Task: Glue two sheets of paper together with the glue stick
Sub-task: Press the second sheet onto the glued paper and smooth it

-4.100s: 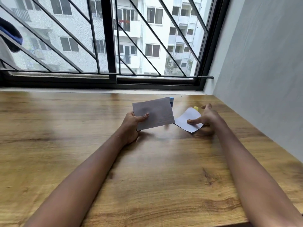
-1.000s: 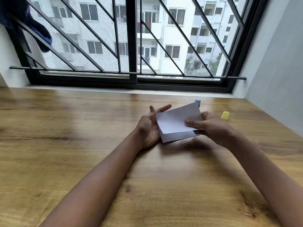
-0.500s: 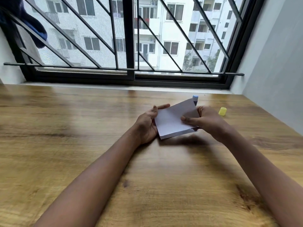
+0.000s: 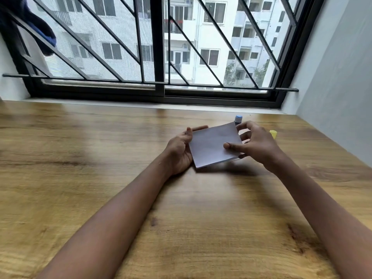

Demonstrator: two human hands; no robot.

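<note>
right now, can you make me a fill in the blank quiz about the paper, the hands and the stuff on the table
The cap lying on the table beside the right hand is ____ in colour.
The glue stick standing behind the paper has a ____ top.
The right hand's thumb pinches the paper, while the left hand steadies its ____ edge.
Missing words: yellow; blue; left.

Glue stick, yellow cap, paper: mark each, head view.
glue stick (image 4: 238,119): head view, blue top end above the paper.
yellow cap (image 4: 273,133): head view, its side.
paper (image 4: 211,146): head view, middle of the top face.
</note>
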